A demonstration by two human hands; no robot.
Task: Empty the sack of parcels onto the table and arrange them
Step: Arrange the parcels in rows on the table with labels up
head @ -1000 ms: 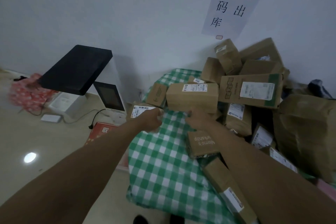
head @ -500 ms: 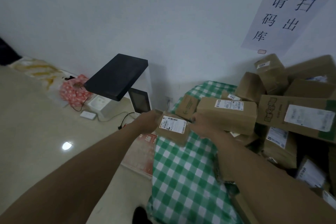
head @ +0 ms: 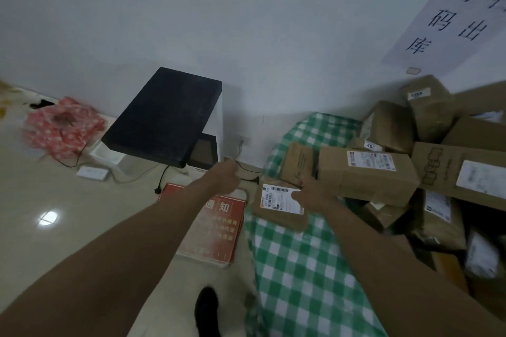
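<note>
Head view: the right hand rests on a small brown labelled cardboard parcel atop the green-checked counter, fingers hidden. Left hand hovers loosely curled, empty; the far parcels run off-frame.

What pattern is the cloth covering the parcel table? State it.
Green and white checks on the table cloth, clearest in the head view.

You face matt brown cardboard parcels with smooth white paper labels, lying on a soft green-and-white checked cloth. The beige floor is glossy, the wall matt.
</note>
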